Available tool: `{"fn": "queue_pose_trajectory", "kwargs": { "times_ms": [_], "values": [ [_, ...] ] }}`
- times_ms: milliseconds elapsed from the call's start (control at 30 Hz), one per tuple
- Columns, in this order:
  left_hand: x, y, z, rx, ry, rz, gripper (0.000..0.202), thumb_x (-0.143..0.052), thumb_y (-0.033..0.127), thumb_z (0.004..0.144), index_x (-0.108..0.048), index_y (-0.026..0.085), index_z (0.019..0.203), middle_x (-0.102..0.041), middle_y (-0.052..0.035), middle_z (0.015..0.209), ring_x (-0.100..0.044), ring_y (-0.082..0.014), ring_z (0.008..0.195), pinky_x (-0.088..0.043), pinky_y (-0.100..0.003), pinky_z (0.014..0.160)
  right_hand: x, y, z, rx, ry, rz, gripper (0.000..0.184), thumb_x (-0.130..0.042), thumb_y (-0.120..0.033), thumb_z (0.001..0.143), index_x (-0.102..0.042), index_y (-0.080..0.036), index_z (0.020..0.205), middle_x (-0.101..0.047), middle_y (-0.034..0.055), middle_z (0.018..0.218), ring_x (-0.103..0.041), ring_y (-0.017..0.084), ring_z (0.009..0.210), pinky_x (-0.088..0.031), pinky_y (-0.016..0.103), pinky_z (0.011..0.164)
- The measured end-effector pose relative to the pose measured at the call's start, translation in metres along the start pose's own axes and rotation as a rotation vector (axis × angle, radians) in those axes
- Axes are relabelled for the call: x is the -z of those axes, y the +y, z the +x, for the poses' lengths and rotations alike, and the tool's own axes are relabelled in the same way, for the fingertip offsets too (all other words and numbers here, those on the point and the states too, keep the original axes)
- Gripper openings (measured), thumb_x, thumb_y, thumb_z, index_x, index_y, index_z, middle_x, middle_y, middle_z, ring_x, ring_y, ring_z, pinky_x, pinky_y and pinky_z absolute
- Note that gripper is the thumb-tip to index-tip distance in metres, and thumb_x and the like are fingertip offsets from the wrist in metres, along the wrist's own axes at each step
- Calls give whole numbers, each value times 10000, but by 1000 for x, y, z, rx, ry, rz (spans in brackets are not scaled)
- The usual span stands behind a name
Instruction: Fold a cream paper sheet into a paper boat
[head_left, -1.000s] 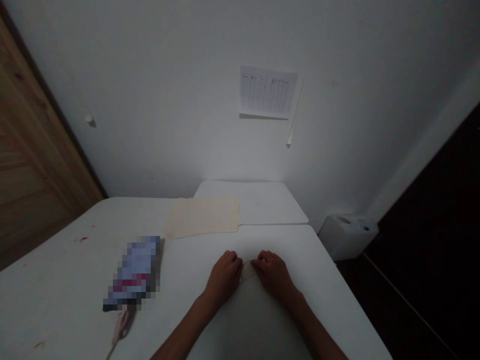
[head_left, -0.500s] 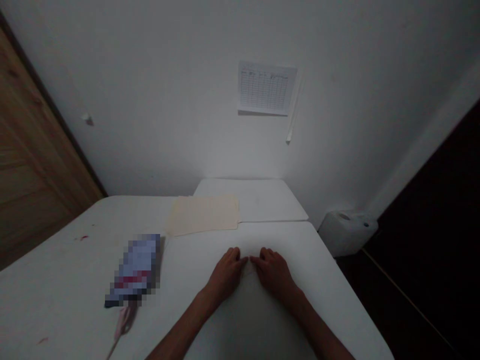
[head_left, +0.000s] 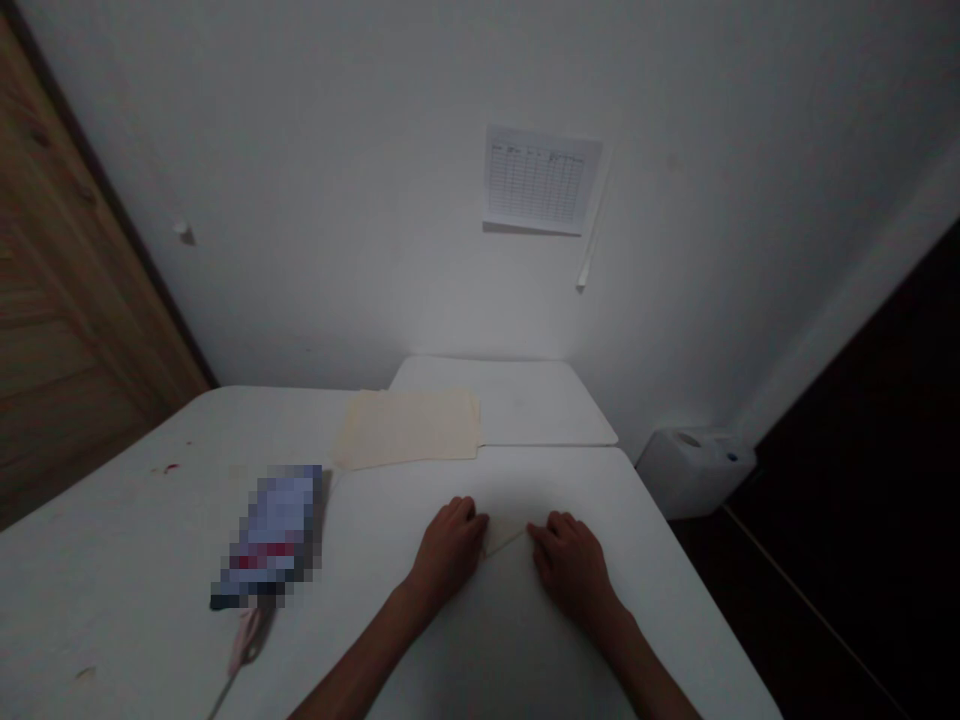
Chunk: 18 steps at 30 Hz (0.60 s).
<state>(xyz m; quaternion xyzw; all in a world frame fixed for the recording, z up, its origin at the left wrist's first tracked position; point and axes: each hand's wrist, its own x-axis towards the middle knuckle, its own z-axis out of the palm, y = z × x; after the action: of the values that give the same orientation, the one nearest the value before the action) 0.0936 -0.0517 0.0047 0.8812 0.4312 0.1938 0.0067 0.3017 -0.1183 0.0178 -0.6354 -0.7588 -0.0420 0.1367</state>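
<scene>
My left hand [head_left: 450, 550] rests with curled fingers on a pale sheet of paper [head_left: 504, 530], whose folded edge runs diagonally between my hands. My right hand [head_left: 570, 570] lies flat on the same sheet, a short way right of that edge. Neither hand grips anything. The paper is nearly the same colour as the white table [head_left: 450, 490] beneath it, so its outline is hard to make out. Left of my hands lies a pixelated blue-white packet [head_left: 274, 530] with a red band.
A cream paper sheet [head_left: 409, 430] lies at the table's far end, overlapping a white board [head_left: 540, 405]. A pink-handled tool [head_left: 247, 640] sits below the packet. A white plastic container [head_left: 694, 472] stands beyond the right edge, with a wooden door [head_left: 67, 250] at left.
My right hand has slid rightward, away from my left, widening the gap and exposing more of the folded paper edge. My left hand has barely moved.
</scene>
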Motion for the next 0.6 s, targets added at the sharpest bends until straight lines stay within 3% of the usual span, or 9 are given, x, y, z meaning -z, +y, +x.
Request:
{"fn": "queue_pose_trajectory", "kwargs": {
  "times_ms": [267, 433, 600],
  "values": [
    [9, -4, 12, -95, -24, -20, 176, -501, 161, 886, -643, 191, 787, -548, -45, 822, -500, -178, 796, -400, -287, 692, -10, 1, 17, -19, 101, 116, 206, -465, -245, 942, -669, -213, 959, -617, 43, 909, -546, 167, 881, -384, 267, 846],
    [7, -8, 14, -178, -14, 21, 124, -542, 163, 862, -646, 195, 804, -557, -46, 840, -494, -184, 809, -401, -294, 699, -10, -10, 34, 69, 14, 186, 213, -464, -279, 957, -675, -263, 981, -610, 9, 874, -560, 140, 830, -398, 226, 763],
    [1, -10, 12, -225, 17, 46, 114, -552, 141, 857, -652, 196, 851, -567, -55, 881, -489, -197, 831, -411, -316, 731, -7, -16, 38, 98, -41, 114, 225, -451, -289, 960, -673, -282, 1000, -604, 15, 879, -561, 147, 829, -389, 238, 750]
  ]
}}
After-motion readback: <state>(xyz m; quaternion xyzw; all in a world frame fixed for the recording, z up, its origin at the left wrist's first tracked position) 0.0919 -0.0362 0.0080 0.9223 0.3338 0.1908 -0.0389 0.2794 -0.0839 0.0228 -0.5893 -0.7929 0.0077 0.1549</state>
